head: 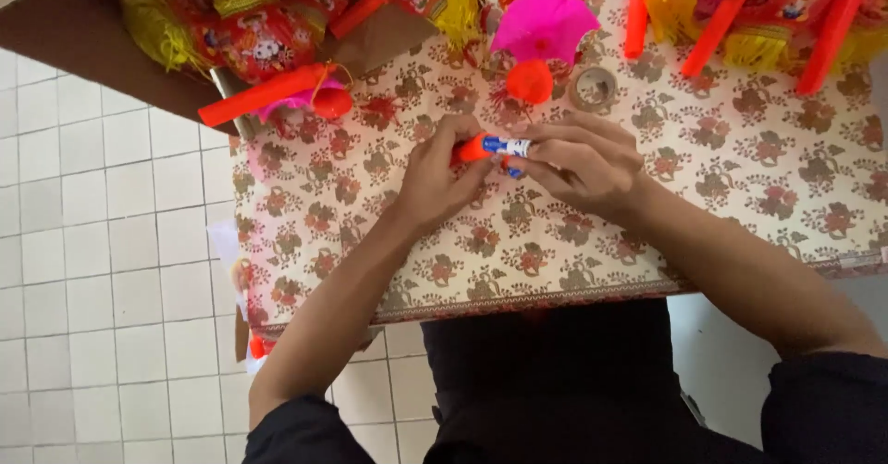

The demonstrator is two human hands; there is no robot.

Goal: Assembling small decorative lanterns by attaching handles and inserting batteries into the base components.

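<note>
Black sleeves (573,399): nearest the camera, along the bottom edge of the frame, covering the person's upper arms and body.

White tiled floor (102,270): fills the left side of the frame, beside and below the table.

Table with a cream cloth printed in red-brown flowers (740,186): spans centre and right of the frame; front edge runs just above the sleeves.

Heap of red and yellow paper lanterns with yellow tassels (250,29): upper left of the frame, on the far side of the table. More with red plastic sticks (731,11) at upper right.

Bright pink folded paper fan piece (544,22): top centre, with a small orange ball (530,81) just below it.

Roll of clear tape (594,86): just right of the ball, flat on the cloth.

Left hand (435,182): centre of the frame, fingers curled closed round the orange end of the stick.

Right hand (587,163): just right of it, fingers bent and pinching the other end.

Small orange stick with a blue-and-white label band (495,146): held level between both hands, just above the cloth at centre.
</note>
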